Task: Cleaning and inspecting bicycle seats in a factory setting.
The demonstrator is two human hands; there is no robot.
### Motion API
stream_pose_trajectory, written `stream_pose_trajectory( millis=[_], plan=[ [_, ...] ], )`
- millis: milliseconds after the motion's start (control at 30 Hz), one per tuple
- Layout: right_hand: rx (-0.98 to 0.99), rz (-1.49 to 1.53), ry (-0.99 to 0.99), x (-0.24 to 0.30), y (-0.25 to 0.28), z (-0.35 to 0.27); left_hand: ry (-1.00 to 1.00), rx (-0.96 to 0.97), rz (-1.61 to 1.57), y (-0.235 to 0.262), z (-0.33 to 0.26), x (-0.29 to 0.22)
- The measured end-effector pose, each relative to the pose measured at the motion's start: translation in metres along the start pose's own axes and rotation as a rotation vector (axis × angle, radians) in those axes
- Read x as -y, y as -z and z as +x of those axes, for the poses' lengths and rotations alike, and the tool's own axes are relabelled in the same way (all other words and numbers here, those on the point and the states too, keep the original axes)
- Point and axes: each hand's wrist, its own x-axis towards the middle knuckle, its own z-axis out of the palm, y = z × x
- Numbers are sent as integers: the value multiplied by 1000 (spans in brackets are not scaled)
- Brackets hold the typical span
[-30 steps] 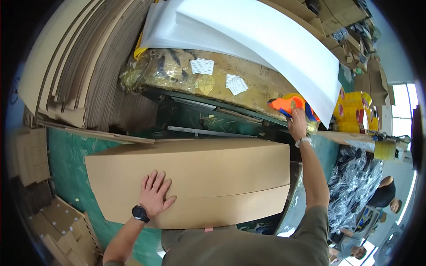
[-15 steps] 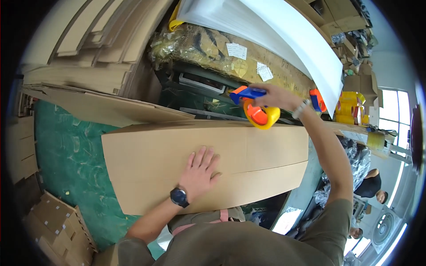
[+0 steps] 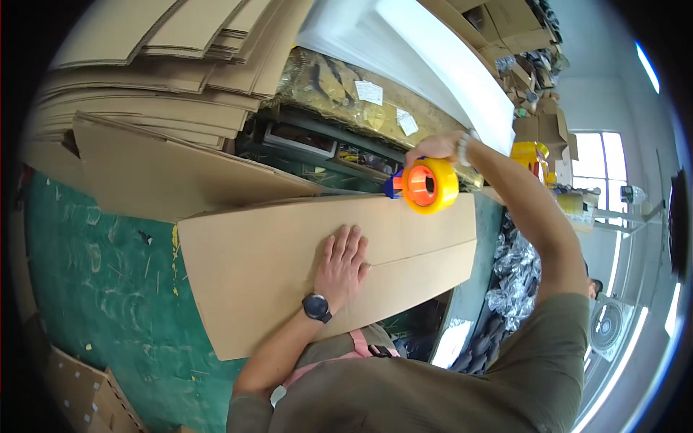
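A large brown cardboard box (image 3: 245, 267) lies in front of me, with a seam running along its upper face toward the right end. My left hand (image 3: 342, 270) rests flat on that face, fingers stretched out and holding nothing. At the box's far edge my right hand (image 3: 435, 149) grips a tape dispenser (image 3: 431, 185), blue and orange with a thick yellow tape roll. The blue head of the dispenser is at the box's far edge; whether it touches the cardboard I cannot tell. My palm hides most of its handle.
Flat cardboard sheets (image 3: 144, 108) are stacked at the far left, one leaning toward the box. A workbench edge covered in tape (image 3: 346, 90) carries white foam sheeting (image 3: 411, 50). Yellow tape rolls (image 3: 530, 155) stand at the right. Silvery plastic bags (image 3: 516, 274) lie below them.
My right hand has turned the tape dispenser so the roll's side faces me and has brought it nearer the box's far edge. My left hand stays flat on the box.
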Motion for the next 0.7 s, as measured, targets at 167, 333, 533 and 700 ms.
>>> stream_pose_trajectory(
  millis=[167, 333, 533, 700],
  plan=[
    [-692, -380, 459, -103, -116, -18, 23, 38, 1, 7, 2, 4],
    [-925, -129, 511, -187, -245, -31, -15, 60, -40, 4, 13, 0],
    [-610, -160, 208, -294, -377, -45, 2, 88, 44, 8, 13, -4],
    [-775, 12, 401, -298, -365, 51, -36, 12, 64, 8, 23, -6]
  ],
)
